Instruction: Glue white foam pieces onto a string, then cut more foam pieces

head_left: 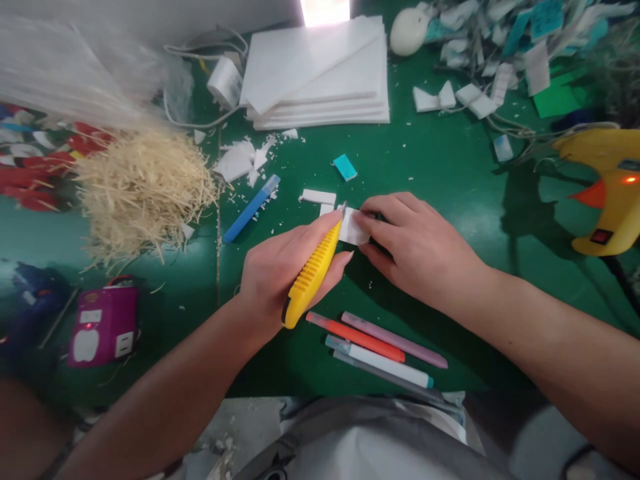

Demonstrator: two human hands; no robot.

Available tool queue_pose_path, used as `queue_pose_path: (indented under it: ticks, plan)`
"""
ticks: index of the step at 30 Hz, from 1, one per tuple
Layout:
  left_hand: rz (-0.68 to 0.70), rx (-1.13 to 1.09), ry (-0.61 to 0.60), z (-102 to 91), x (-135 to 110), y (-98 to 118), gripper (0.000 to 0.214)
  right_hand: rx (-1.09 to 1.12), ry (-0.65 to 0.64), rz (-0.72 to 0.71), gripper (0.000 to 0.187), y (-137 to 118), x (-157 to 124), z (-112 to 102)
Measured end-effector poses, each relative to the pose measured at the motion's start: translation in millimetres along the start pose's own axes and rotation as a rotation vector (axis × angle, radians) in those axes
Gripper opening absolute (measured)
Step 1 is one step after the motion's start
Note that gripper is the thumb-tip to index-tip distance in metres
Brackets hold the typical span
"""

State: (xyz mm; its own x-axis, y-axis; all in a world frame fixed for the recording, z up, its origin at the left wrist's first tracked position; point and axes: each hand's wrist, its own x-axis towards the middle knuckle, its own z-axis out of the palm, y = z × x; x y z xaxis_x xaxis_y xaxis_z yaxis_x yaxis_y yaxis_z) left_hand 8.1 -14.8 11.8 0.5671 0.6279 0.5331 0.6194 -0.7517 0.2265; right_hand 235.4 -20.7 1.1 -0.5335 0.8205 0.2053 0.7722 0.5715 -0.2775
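Observation:
My left hand (280,263) is wrapped round a yellow utility knife (315,270), its blade tip at the left edge of a small white foam piece (353,228). The fingertips of my right hand (407,237) pinch that piece against the green table. Just left of the blade lie a white foam strip (319,197) and a second small white bit, partly hidden by my left thumb. A little beyond them rests a blue foam rectangle (345,167). A blue marker (251,209) lies to the left among white crumbs.
Several markers (373,338) lie near the table's front edge. White foam sheets (320,73) are stacked at the back under a bright lamp. Straw-like shreds (145,193) and a purple box (103,327) occupy the left; a yellow glue gun (607,193) and foam scraps (480,100) the right.

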Motion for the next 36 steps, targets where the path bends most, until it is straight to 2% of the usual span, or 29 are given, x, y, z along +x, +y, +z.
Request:
queue_pose_path:
  ticks: [10,17,22,30,36]
  plan:
    - [0.017,0.041,-0.015,0.2,0.0,1.1,0.033,-0.006,0.009,-0.002,0.033,0.0,0.3,0.7]
    - [0.028,0.03,0.037,0.8,1.1,1.1,0.036,-0.023,0.033,-0.02,0.033,-0.3,0.2,0.8]
    - [0.0,0.018,-0.016,0.4,0.9,2.0,0.035,-0.033,0.018,-0.011,0.034,-0.3,0.2,0.4]
    - [0.033,0.007,-0.011,0.6,1.3,3.1,0.037,-0.017,0.015,0.006,0.034,-1.3,0.4,0.5]
    - [0.015,0.003,-0.043,0.8,1.5,3.4,0.047,-0.004,0.007,0.017,0.032,-1.9,0.6,0.4]
